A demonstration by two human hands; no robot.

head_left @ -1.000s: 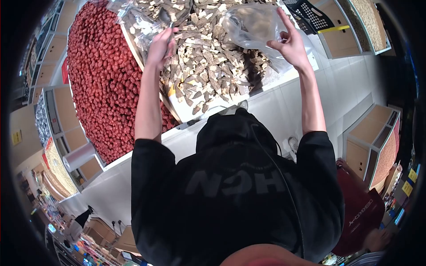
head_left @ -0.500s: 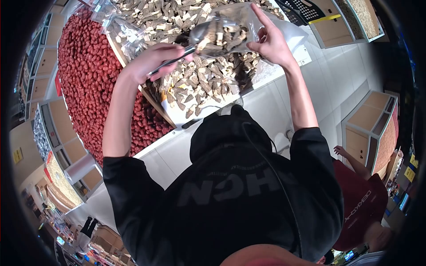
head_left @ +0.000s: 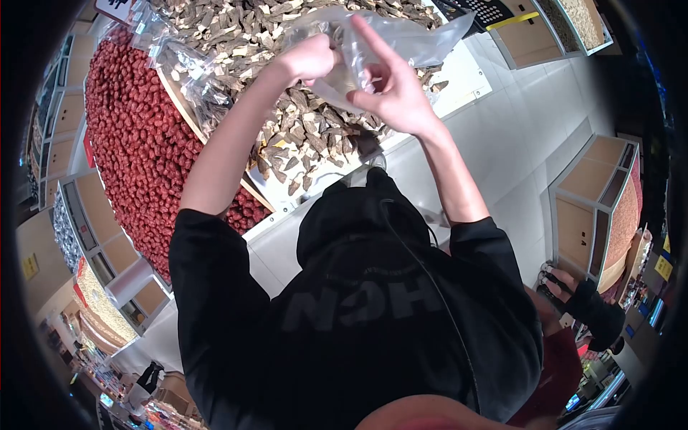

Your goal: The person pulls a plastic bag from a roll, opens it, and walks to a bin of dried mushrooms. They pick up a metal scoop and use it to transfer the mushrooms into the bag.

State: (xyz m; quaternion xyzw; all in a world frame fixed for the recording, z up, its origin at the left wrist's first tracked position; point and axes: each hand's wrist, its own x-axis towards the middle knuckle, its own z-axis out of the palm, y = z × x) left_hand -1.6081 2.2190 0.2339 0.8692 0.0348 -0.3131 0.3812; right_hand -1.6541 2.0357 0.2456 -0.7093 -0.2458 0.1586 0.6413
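Judge the clear plastic bag [head_left: 419,36] light, limp and slippery, best pinched at its rim; see it raised over the dried brown pieces [head_left: 315,130], with the right hand [head_left: 393,93] gripping it by curled fingers, index and thumb spread, and the left hand [head_left: 312,57] curled against it, its grip hidden. Cannot tell the bag's contents; below, find pale-ended pieces strewn across the white worktop [head_left: 467,75], parted by a wooden divider [head_left: 179,102] and clear packets [head_left: 190,68] from heaped red fruit [head_left: 136,143].

Here's a glossy, clear plastic bag [head_left: 355,61] over rough, matt dried pieces [head_left: 290,136] (smooth worktop [head_left: 464,80] at the right edge)!
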